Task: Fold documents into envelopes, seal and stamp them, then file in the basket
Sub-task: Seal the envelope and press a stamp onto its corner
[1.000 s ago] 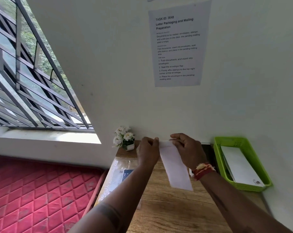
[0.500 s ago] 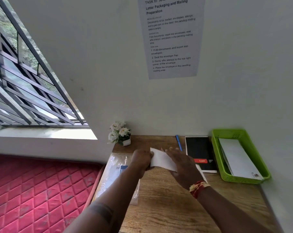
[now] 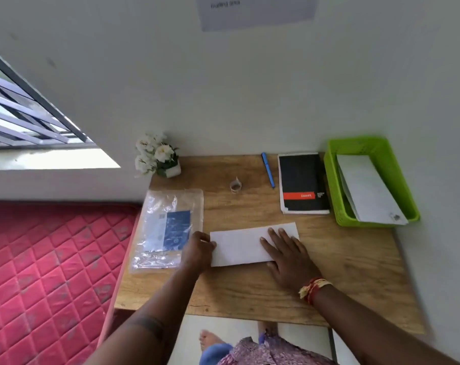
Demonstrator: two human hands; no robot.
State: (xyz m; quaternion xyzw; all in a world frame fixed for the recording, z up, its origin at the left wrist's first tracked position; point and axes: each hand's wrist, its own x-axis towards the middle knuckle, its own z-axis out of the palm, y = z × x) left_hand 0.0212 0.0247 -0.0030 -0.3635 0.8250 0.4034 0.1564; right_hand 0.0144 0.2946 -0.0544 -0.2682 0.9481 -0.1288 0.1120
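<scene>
A white envelope (image 3: pixel 239 246) lies flat on the wooden desk (image 3: pixel 355 272), long side across. My right hand (image 3: pixel 286 256) presses flat on its right half with straight fingers. My left hand (image 3: pixel 198 248) holds the envelope's left edge with curled fingers. A green basket (image 3: pixel 334 185) at the back right holds a white envelope (image 3: pixel 368 191) with a stamp at its near corner. A small curled strip of stamps (image 3: pixel 235 185) sits behind the envelope.
A clear plastic packet with blue-printed contents (image 3: pixel 168 227) lies at the desk's left edge. A blue pen (image 3: pixel 268 169), a black notebook (image 3: pixel 302 183) and a small white flower pot (image 3: pixel 159 156) stand along the back. A red mattress (image 3: pixel 47 272) lies left of the desk.
Both hands brought the envelope down from in front of the wall and laid it flat on the desk. The camera tilted downward.
</scene>
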